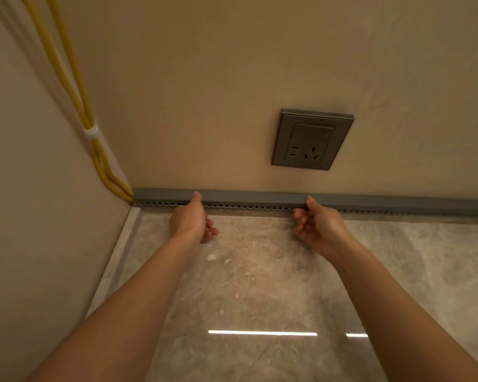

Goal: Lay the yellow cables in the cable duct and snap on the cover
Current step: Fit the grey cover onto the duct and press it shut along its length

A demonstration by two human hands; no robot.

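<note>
My duct (pixel 260 207) runs along the foot of the back wall (pixel 204 78) where it meets the floor (pixel 260 271), and its grey cover (pixel 260 197) sits on top along the whole visible length, so I judge I'm at the pressing-down step. The yellow cables (pixel 75 92) come down the corner, bundled by a white tie (pixel 92 132), and go into the duct's left end; inside they're hidden. My left hand (pixel 189 220) has its thumb up on the cover's top, other fingers curled loose below, gripping nothing I can see. My right hand (pixel 319 224) is the same: thumb on the cover, fingers bent toward the slotted side. Hands spaced apart to spread the push, probably. Both arms straight out, low. Socket (pixel 312 139) is above, clear of the duct. Can't tell whether the cover is clicked in.
</note>
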